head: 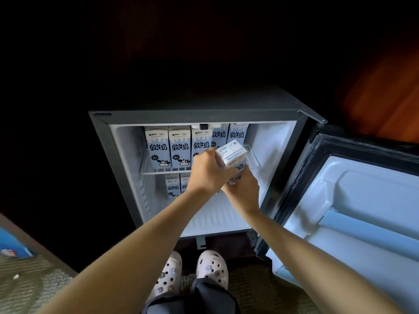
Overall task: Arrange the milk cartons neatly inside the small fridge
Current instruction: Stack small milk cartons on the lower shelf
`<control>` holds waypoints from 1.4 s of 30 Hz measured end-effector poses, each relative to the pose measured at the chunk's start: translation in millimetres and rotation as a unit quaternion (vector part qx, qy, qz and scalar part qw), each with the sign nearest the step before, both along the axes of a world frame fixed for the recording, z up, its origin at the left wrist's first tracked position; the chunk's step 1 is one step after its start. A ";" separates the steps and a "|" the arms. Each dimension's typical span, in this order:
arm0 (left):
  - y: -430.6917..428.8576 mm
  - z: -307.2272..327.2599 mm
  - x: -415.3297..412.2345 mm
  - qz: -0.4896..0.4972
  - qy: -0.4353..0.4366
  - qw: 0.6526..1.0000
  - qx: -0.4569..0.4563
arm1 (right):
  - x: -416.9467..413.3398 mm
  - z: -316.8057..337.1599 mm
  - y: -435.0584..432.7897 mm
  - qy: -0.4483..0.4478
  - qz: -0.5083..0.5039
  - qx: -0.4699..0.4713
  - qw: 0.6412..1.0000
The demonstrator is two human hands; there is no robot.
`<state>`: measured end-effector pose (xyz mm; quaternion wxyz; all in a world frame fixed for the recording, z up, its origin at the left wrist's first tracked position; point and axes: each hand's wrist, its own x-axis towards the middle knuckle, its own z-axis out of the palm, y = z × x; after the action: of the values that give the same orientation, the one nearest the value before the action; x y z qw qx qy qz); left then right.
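Observation:
A small grey fridge [106, 141] stands open in front of me. Several blue-and-white milk cartons [167, 147] stand upright in a row on its upper wire shelf [163, 171]. More cartons [172, 188] stand on the lower level, partly hidden behind my arms. Both hands hold one tilted milk carton [231, 152] in front of the shelf's right end. My left hand [207, 172] grips its left side, and my right hand [243, 191] holds it from below.
The fridge door [362, 211] hangs open to the right with its inner racks showing. The white fridge floor [215, 218] lies below my arms. My feet in pale clogs [212, 267] stand on carpet just before the fridge. A blue box [11, 245] sits at the left edge.

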<state>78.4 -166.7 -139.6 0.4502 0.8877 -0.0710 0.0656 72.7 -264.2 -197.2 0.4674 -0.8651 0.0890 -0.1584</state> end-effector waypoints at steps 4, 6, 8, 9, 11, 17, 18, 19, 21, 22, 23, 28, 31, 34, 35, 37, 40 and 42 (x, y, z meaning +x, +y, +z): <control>11.4 -6.8 8.3 -0.058 -0.026 0.995 0.081 | 17.8 4.8 -9.2 -0.039 -0.036 -0.006 0.999; 21.7 -14.3 14.1 -0.052 -0.021 0.990 0.127 | 31.4 6.6 -8.6 -0.051 -0.047 0.021 0.997; 30.3 -21.9 20.7 -0.033 0.001 0.988 0.153 | 44.7 10.5 -6.7 -0.044 -0.056 0.034 0.997; 33.6 -25.4 23.6 -0.026 0.009 0.987 0.160 | 50.9 12.8 -5.3 -0.035 -0.053 0.037 0.997; 38.5 -31.4 29.5 -0.017 0.017 0.985 0.173 | 63.8 13.4 -2.6 -0.009 -0.042 0.040 0.998; 48.4 -41.6 40.6 -0.040 0.023 0.975 0.218 | 89.1 -3.1 3.8 0.070 -0.045 0.055 0.995; 50.5 -42.4 41.7 -0.044 0.020 0.973 0.226 | 90.9 -3.1 3.6 0.079 -0.042 0.052 0.995; 53.0 -43.2 43.0 -0.047 0.018 0.971 0.233 | 91.4 -2.2 3.6 0.085 -0.037 0.042 0.995; 57.4 -43.4 46.0 -0.037 0.016 0.971 0.237 | 90.1 1.2 5.4 0.089 -0.018 0.015 0.996; 58.9 -43.0 47.5 -0.029 0.017 0.971 0.236 | 89.7 1.6 6.6 0.085 -0.008 0.004 0.996; 59.6 -42.8 48.6 -0.024 0.015 0.972 0.235 | 88.6 2.0 8.2 0.082 -0.002 -0.006 0.997; 55.0 -44.7 51.0 -0.050 0.011 0.964 0.262 | 81.8 6.5 7.7 0.068 0.024 -0.068 0.995; 53.1 -48.4 52.7 -0.050 0.024 0.961 0.271 | 80.0 6.7 4.6 0.066 0.034 -0.112 0.991; 53.1 -50.8 53.8 -0.051 0.018 0.960 0.276 | 82.3 3.2 5.1 0.064 0.036 -0.126 0.989; 53.2 -51.1 54.2 -0.051 0.017 0.959 0.278 | 83.4 1.5 5.4 0.065 0.037 -0.119 0.990; 52.3 -52.3 54.9 -0.049 0.015 0.959 0.280 | 84.9 -2.1 4.8 0.073 0.038 -0.094 0.992; 49.0 -53.6 53.3 -0.034 0.017 0.963 0.267 | 85.1 -1.2 6.0 0.084 0.031 -0.090 0.992; 46.4 -52.9 50.0 -0.029 0.027 0.968 0.249 | 84.5 1.3 9.1 0.093 0.025 -0.094 0.991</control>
<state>128.4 -120.2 -192.5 0.2185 0.9708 -0.0987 0.0092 157.2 -255.0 -195.9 0.3773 -0.9183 0.0950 -0.0732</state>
